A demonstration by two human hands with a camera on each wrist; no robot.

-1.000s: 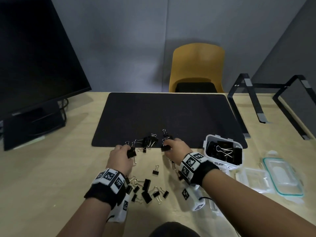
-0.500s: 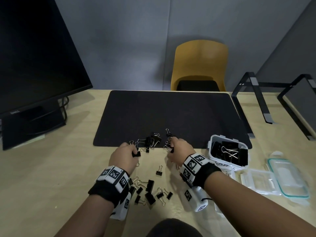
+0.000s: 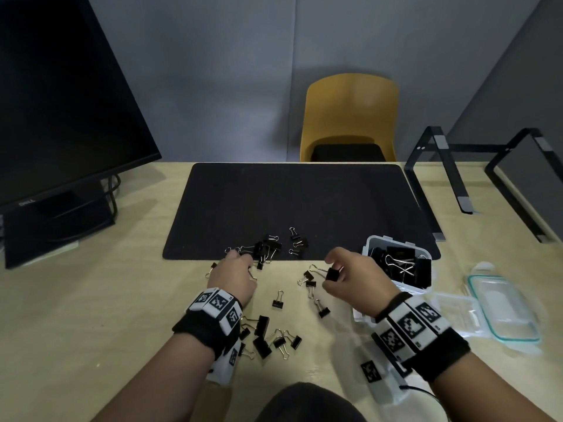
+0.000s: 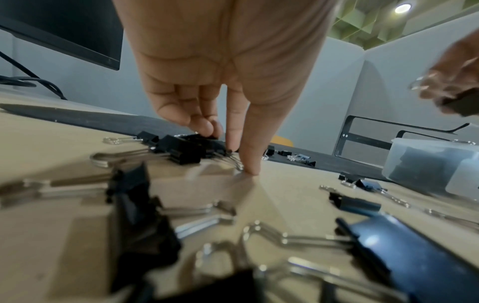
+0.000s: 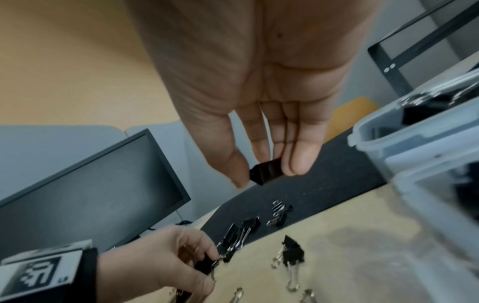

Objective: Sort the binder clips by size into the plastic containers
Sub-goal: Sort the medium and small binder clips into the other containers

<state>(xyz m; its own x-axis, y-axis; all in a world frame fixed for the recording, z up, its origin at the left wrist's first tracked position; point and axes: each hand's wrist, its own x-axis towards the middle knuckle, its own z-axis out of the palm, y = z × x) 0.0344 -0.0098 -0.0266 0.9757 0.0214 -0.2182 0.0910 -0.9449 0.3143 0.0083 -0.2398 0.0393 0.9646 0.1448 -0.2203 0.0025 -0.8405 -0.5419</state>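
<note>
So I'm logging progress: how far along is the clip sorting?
Partly done: the clear plastic container already holds large clips. The right hand pinches a black binder clip; the left hand grips another. Many loose clips remain on the wooden table.

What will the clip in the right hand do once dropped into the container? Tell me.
The binder clip looks stiff and light, pinched by the right hand. It probably lands flat without rolling. Its wire handles may snag those in the container.
</note>
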